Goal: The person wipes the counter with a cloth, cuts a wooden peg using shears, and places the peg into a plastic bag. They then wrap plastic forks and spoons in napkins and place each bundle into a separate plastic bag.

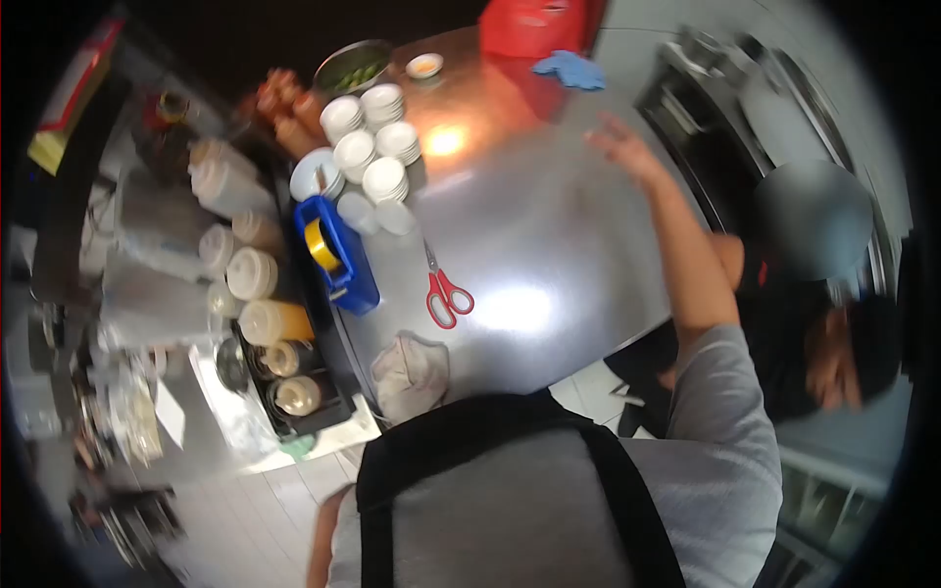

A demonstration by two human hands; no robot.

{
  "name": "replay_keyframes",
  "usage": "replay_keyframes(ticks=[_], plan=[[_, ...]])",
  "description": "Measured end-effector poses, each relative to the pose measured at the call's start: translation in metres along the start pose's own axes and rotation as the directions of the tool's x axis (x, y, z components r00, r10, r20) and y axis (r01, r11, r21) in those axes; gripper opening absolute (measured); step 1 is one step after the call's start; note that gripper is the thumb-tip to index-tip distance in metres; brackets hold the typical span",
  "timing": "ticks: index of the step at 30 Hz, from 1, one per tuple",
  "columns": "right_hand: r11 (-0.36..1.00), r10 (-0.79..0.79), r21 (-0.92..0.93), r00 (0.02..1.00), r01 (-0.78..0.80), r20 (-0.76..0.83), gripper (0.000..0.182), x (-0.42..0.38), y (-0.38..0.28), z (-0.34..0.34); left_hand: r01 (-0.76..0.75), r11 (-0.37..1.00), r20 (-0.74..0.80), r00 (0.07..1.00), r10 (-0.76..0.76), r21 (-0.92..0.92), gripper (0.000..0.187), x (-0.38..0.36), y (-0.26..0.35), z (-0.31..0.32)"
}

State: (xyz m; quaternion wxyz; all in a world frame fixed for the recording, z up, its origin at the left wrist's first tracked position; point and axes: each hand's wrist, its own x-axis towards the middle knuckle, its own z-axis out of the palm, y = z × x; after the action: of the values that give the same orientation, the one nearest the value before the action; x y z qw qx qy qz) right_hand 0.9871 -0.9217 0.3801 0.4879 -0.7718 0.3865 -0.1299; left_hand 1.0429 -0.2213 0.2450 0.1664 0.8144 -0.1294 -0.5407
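A person's right hand, fingers spread and holding nothing, hovers over the steel bench at upper centre of the frame, nearest a blue glove by a red container. The left hand is out of view. Red-handled scissors lie flat mid-bench, within reach; stacked white bowls cluster along the left edge, apparently kept clear of the working space.

Scissors on table, bin left, cloth nearer, stacked bowls behind
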Motion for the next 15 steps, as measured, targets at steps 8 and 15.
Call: replay_keyframes(ticks=[8, 15], plan=[[0.646, -0.263, -0.763, 0.947, 0.032, -0.182, 0.101, 0.36, 0.095, -0.031, -0.393, 0.92, -0.439, 0.823, 0.361, 0.02, 0.054, -0.051, 0.264, -0.028], [0.053, -0.478, -0.952, 0.845, 0.301, 0.24, 0.039, 0.413, 0.123, 0.044, -0.114, 0.844, -0.532, 0.73, 0.429, 0.524, 0.061, 0.069, 0.339, 0.002]])
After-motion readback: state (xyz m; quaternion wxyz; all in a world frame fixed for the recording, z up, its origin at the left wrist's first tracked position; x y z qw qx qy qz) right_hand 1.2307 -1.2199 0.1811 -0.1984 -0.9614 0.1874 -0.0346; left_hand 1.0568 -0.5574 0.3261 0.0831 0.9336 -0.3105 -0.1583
